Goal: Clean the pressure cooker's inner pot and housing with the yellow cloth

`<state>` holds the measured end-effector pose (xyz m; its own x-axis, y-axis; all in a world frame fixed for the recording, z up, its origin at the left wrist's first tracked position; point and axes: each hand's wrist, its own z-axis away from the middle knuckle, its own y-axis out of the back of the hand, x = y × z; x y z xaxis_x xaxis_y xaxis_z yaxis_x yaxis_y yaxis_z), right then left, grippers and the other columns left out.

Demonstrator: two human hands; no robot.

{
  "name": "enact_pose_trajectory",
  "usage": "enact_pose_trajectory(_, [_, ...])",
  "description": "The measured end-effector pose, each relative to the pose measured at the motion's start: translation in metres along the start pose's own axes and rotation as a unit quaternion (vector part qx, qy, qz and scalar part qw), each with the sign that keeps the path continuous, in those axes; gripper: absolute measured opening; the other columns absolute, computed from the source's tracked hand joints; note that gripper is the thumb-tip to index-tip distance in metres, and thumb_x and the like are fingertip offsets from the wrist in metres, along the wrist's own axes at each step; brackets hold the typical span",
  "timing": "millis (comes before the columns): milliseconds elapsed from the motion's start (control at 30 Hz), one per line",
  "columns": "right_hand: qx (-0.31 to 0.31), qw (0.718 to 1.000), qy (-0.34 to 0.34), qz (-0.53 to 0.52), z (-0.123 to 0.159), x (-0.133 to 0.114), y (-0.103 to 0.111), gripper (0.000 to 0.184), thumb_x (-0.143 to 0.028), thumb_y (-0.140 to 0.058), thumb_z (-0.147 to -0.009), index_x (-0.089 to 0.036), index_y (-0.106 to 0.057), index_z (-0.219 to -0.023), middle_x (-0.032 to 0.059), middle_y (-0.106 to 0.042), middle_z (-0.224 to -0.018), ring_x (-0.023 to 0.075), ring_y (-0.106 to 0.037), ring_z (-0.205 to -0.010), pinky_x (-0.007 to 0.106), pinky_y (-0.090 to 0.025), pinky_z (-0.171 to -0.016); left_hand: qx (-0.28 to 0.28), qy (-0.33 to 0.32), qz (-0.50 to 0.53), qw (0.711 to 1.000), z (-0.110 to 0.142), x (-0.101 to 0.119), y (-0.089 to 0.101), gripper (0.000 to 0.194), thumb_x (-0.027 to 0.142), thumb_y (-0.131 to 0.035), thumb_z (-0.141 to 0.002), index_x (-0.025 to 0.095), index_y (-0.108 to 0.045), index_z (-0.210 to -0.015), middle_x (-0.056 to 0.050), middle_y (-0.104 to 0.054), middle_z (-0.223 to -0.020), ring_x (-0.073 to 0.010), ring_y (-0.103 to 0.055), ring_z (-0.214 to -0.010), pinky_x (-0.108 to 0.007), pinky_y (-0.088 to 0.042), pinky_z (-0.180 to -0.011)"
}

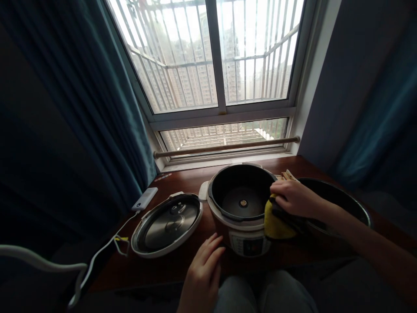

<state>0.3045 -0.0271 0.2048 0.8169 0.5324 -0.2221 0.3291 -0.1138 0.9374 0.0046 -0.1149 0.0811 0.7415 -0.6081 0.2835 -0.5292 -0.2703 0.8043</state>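
An electric pressure cooker (249, 226) with its top off stands on the wooden table, its dark inside and a small round heating-plate centre showing. My right hand (293, 198) grips a yellow and dark cloth (276, 221) at the cooker's right rim, and the cloth hangs down its outer side. My left hand (203, 269) is in front of the cooker's lower left side with its fingers stretched out, holding nothing; whether the fingertips touch the body I cannot tell. Left of the cooker lies its round lid (169, 224), metal inner face up. The dark inner pot (335, 204) sits to the right, partly behind my right forearm.
On the table's left side is a white power bank or similar device (146, 198) with a white cable (104, 243) running off the edge. A wooden rail (228, 148) crosses the barred window behind. Blue curtains (107, 108) hang at the left.
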Motion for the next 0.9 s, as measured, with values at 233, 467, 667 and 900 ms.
enact_pose_trajectory(233, [0.457, 0.846, -0.244, -0.123, 0.033, 0.005, 0.008, 0.023, -0.018, -0.036, -0.080, -0.017, -0.059, -0.083, 0.0033, -0.061, -0.077, 0.0162, -0.056, -0.071, 0.026, -0.041, -0.064, 0.047, 0.024, 0.011, 0.999, -0.012, 0.002, -0.006, 0.043, 0.008, -0.043, -0.083, 0.022, -0.046, -0.124, -0.007, -0.051, -0.130, -0.0204, -0.044, -0.123, -0.039, -0.042, -0.100])
enact_pose_trajectory(467, [0.390, 0.911, -0.093, -0.095, 0.049, -0.033, -0.072, 0.025, -0.013, -0.039, -0.080, -0.019, -0.053, -0.100, 0.0079, -0.058, -0.106, 0.0230, -0.049, -0.110, 0.044, -0.036, -0.097, 0.085, 0.086, 0.060, 0.991, -0.015, 0.005, -0.014, 0.053, 0.012, -0.045, -0.084, 0.024, -0.033, -0.134, -0.009, -0.039, -0.139, -0.0215, -0.036, -0.129, -0.042, -0.037, -0.103])
enact_pose_trajectory(667, [0.339, 0.936, -0.075, -0.063, 0.043, -0.033, -0.136, 0.039, -0.010, -0.034, -0.080, -0.020, -0.042, -0.117, 0.0087, -0.050, -0.118, 0.0275, -0.030, -0.127, 0.053, -0.031, -0.101, 0.108, 0.212, 0.117, 0.964, -0.015, 0.001, -0.041, 0.069, 0.023, -0.053, -0.082, 0.023, -0.018, -0.141, -0.015, -0.037, -0.140, -0.0269, -0.037, -0.127, -0.046, -0.040, -0.099])
enact_pose_trajectory(900, [0.395, 0.917, -0.001, -0.050, 0.034, -0.014, -0.143, 0.033, -0.015, -0.036, -0.076, -0.019, -0.042, -0.108, 0.0094, -0.050, -0.103, 0.0277, -0.042, -0.110, 0.053, -0.036, -0.092, 0.129, 0.264, 0.176, 0.939, -0.020, -0.007, -0.082, 0.097, 0.036, -0.068, -0.070, 0.022, -0.005, -0.143, -0.018, -0.018, -0.147, -0.0326, -0.020, -0.134, -0.053, -0.027, -0.104])
